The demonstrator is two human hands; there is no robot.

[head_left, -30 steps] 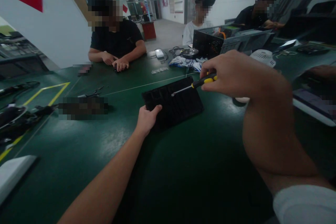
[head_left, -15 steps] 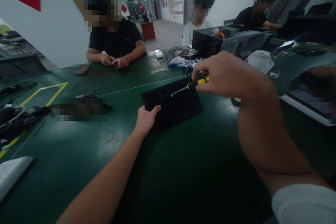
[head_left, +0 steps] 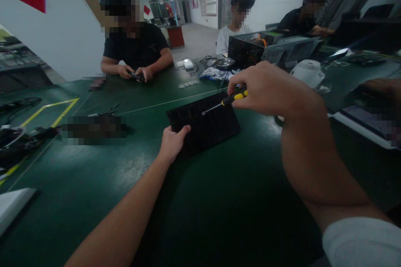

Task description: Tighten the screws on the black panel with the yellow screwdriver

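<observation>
A flat black rectangular tray-like case (head_left: 213,127) with raised ribs and compartments lies in front of me, slightly turned. My left hand (head_left: 173,142) grips its near left edge, the thumb on top and the other fingers mostly hidden. Above its far right part, my right hand (head_left: 261,91) is closed around a black and yellow screwdriver (head_left: 233,98). The metal shaft slants down to the left, its tip over the middle of the case. Whether a small piece sits at that tip, or the tip touches the case, I cannot tell.
The green table (head_left: 219,200) bears an open computer case (head_left: 247,50) at the back, with a metal dish (head_left: 224,63) beside it. A white device (head_left: 308,73) stands right. Cables (head_left: 15,142) lie left. A person (head_left: 134,50) sits opposite; others sit further right.
Both hands, the case and the screwdriver keep nearly the same positions. The whole view has shifted slightly. The person opposite has moved their hands around a small dark object.
</observation>
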